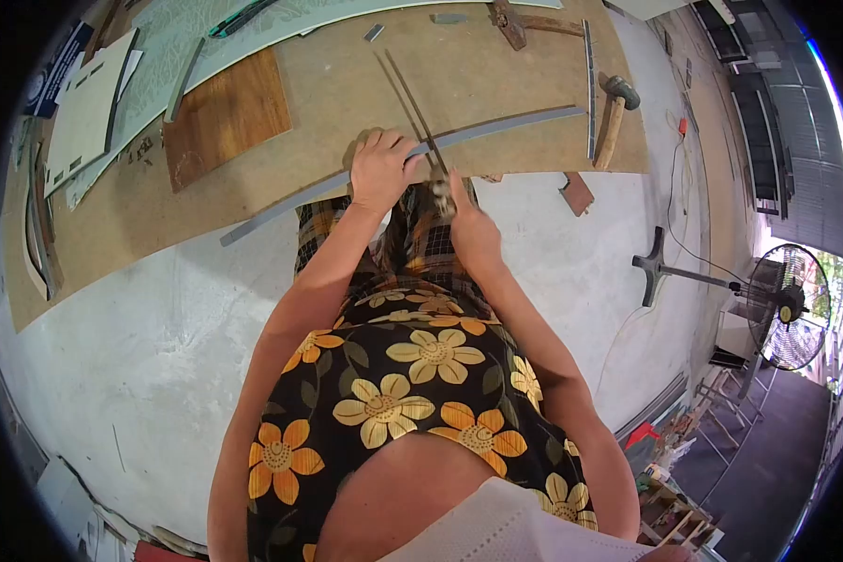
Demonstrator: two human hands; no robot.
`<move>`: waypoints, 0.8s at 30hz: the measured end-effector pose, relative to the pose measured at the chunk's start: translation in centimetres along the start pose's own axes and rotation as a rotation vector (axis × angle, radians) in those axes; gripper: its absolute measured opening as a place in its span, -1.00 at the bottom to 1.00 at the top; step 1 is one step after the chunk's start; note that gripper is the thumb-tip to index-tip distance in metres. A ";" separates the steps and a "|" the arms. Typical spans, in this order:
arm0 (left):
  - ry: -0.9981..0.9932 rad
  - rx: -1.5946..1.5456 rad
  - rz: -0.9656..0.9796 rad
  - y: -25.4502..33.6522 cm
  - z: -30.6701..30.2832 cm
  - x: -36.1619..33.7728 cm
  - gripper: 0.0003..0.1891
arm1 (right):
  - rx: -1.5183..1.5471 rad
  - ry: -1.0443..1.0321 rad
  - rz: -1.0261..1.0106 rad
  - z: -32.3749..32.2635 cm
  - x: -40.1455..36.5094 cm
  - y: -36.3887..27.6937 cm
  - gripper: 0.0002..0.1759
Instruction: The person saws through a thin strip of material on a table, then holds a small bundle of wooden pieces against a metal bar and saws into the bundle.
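Note:
A long grey strip (515, 125) lies at a slant along the near edge of the brown board (328, 94). My left hand (381, 169) presses on the strip with its fingers close together, holding it against the board. My right hand (475, 229) is closed around the handle of a thin hacksaw (418, 114). The saw crosses the strip just right of my left hand and points away from me. Motion blurs its handle, and my fingers partly hide it.
A hammer (510, 26) and a rubber mallet (620, 92) lie toward the right. A wood-grain panel (229, 117), pale panels (92, 108) and a green cutter knife (241, 18) occupy the left. A broken brown piece (577, 194) is on the floor near a standing fan (790, 304).

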State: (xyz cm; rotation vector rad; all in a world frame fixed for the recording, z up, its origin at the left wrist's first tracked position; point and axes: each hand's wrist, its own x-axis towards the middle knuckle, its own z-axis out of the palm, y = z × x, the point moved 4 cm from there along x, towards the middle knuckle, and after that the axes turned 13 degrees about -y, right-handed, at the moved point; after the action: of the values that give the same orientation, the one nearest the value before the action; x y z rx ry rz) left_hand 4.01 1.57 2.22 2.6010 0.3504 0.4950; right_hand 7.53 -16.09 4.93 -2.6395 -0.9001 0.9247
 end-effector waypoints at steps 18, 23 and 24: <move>-0.021 0.030 -0.010 0.1 -0.2 0.1 -0.78 | 0.047 0.113 -0.065 1.7 -2.0 2.4 -0.21; -0.023 0.018 -0.023 0.2 -0.2 0.2 -0.78 | -0.016 0.159 -0.117 -0.5 4.2 -1.3 -0.18; -0.028 0.026 -0.022 0.2 -0.3 0.2 -0.78 | -0.032 0.178 -0.131 -0.5 4.5 -1.7 -0.18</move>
State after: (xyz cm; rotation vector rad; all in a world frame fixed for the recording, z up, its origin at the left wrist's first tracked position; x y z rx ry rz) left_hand 4.10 1.56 2.58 2.6235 0.3784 0.4488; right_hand 9.79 -12.03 3.72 -2.6019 -1.0354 0.6382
